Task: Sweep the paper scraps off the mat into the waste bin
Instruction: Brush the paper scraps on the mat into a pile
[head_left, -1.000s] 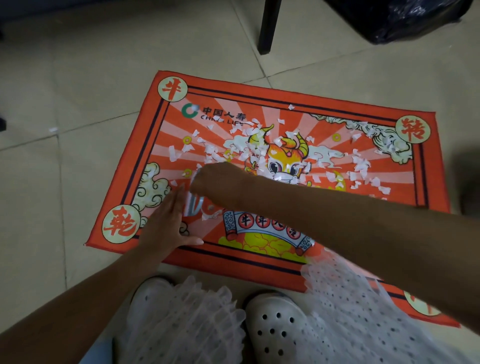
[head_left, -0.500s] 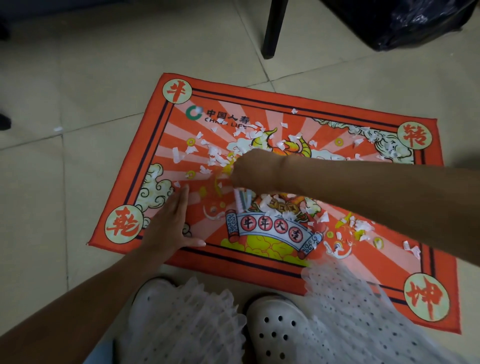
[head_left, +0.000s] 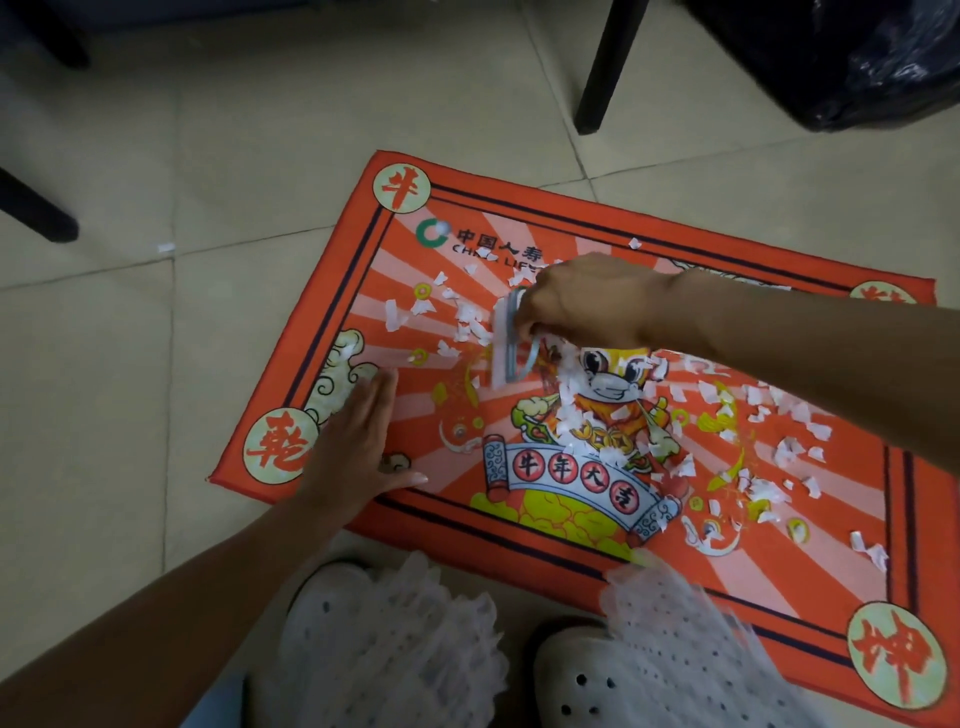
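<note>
The mat (head_left: 571, 545) bore a green logo with "中国人寿" and partly hidden Latin letters near its far left corner. Corner medallions read "牛", "乾" and "坤"; the fourth was hidden. A scroll banner read "牛年大吉".

- The scene is lit dimly and evenly by soft indoor light; no single source can be made out.
- Only faint, soft shadows are cast on the floor (head_left: 130, 415), and no glare is seen on the tiles.
- Slight motion blur is shown on the right hand (head_left: 587, 304) and the paper scraps (head_left: 576, 410) near it.
- The black bag (head_left: 857, 62) is rendered almost without detail.
- Straight lines are bowed towards the edges by the wide lens.
</note>
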